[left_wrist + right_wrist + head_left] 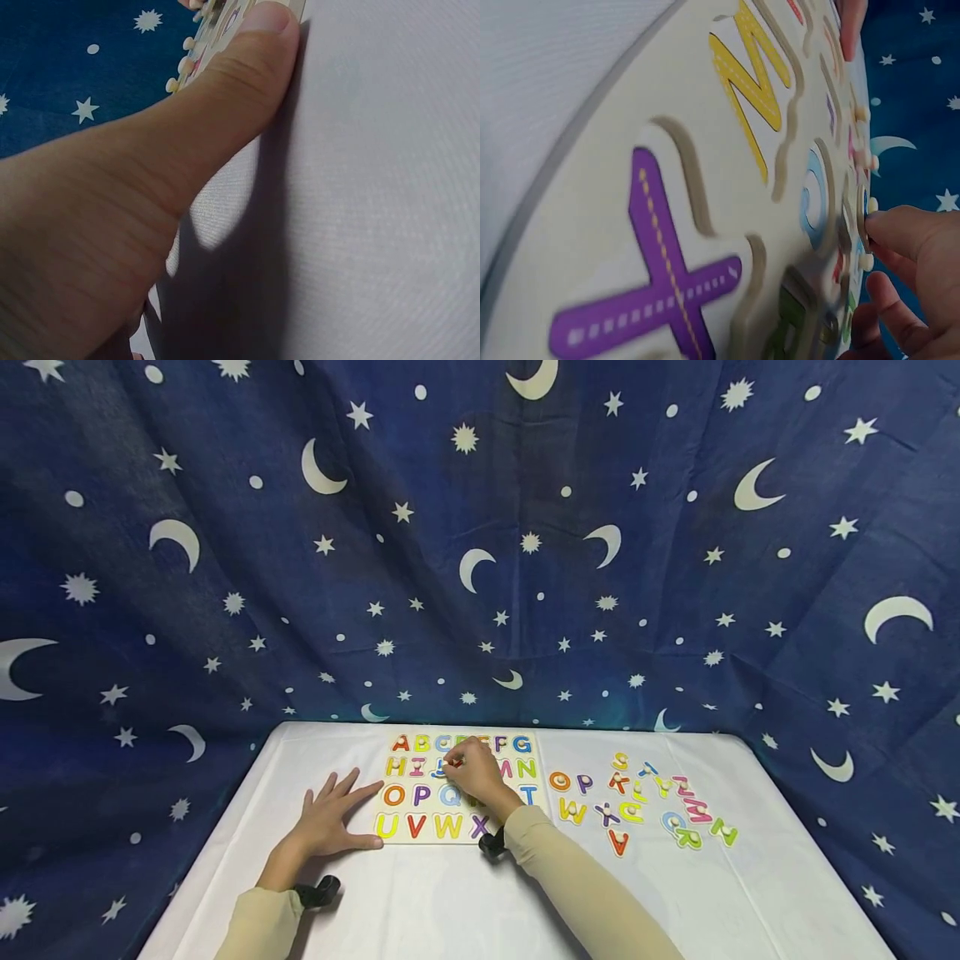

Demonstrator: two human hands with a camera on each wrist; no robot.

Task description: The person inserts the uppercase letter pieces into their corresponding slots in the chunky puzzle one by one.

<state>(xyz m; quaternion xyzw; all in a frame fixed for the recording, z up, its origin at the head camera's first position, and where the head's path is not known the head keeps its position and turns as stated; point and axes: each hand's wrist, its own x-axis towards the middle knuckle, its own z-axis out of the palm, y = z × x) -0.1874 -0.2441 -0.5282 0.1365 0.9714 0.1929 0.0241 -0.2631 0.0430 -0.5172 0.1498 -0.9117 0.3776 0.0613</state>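
A wooden alphabet puzzle board (402,837) lies on the white table. My left hand (327,821) is spread at its left side, the thumb and a finger touching the edge. In the left wrist view the thumb (247,67) rests against the board's border. Over the second row, my right hand (483,775) pinches a small blue letter J piece (437,769) at its slot; the fingers partly cover it. Knobbed letters fill part of the upper rows, such as A (401,743) and G (522,744). The lower rows show printed slots, including the purple X (664,277).
Several loose knobbed letters lie right of the board, among them an orange O (559,781), a yellow W (572,812), a red V (618,842) and a green R (687,838). A dark blue curtain (420,652) with moons and stars hangs behind the table.
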